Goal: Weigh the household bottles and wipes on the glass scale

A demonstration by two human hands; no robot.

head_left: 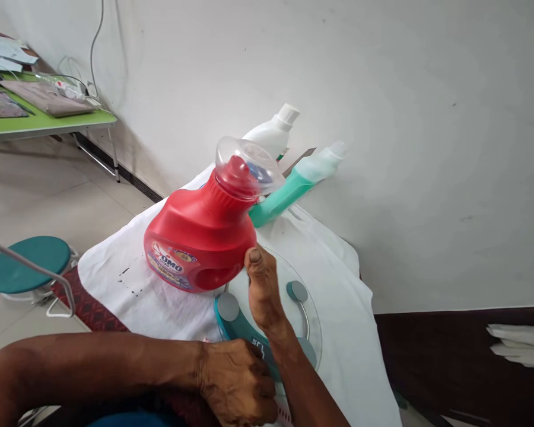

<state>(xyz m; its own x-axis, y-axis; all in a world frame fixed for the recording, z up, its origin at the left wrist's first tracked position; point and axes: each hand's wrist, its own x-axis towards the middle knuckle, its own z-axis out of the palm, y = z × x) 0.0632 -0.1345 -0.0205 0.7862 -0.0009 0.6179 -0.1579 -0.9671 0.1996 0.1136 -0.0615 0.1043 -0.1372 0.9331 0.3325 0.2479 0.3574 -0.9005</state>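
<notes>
A red OMO laundry detergent bottle (200,231) with a clear cap stands at the middle of the white-covered table. Against its right side is my right hand (264,284), thumb on the near edge and the other fingers mostly hidden behind the bottle. Under my hands lies a round glass scale (311,344) with teal and grey parts. My left hand (238,379) is closed in a fist over the scale's near edge, its fingertips turned out of sight. Whatever it may hold is hidden; a pink-striped bit (285,413) shows beside it.
Behind the red bottle are a white bottle (269,133) and a bottle of green liquid (289,190), near the wall. White cloth (338,284) covers the table. A teal stool (29,264) stands at left, below a green table (48,121) with papers and bags.
</notes>
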